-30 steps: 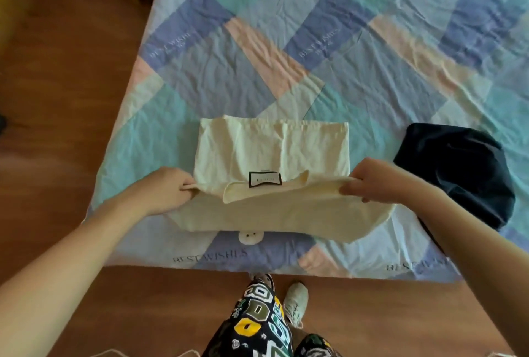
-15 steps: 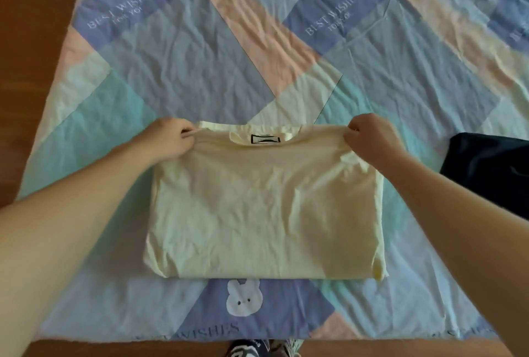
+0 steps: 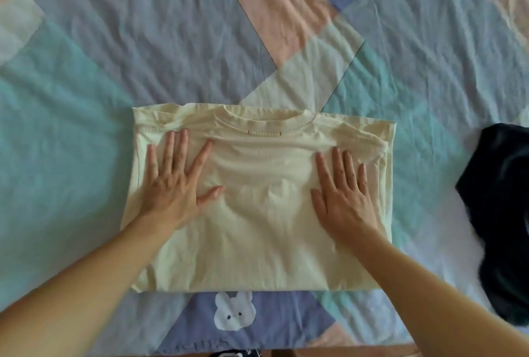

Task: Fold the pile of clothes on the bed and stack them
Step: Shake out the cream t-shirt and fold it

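Observation:
A cream T-shirt (image 3: 263, 213) lies folded into a rectangle on the patchwork bedspread (image 3: 86, 99), its collar along the far edge. My left hand (image 3: 174, 182) presses flat on the shirt's left half, fingers straight and spread. My right hand (image 3: 343, 187) lies flat on the right half in the same way. A dark navy garment (image 3: 498, 207) sits crumpled on the bed to the right, apart from the shirt.
The bedspread has pastel blue, teal and peach patches and a white bunny print (image 3: 233, 311) just below the shirt. The bed's near edge and a strip of wooden floor (image 3: 343, 352) run along the bottom of the view.
Both hands let go of the shirt's far corners after laying the fold down. They now rest flat on top of the folded shirt.

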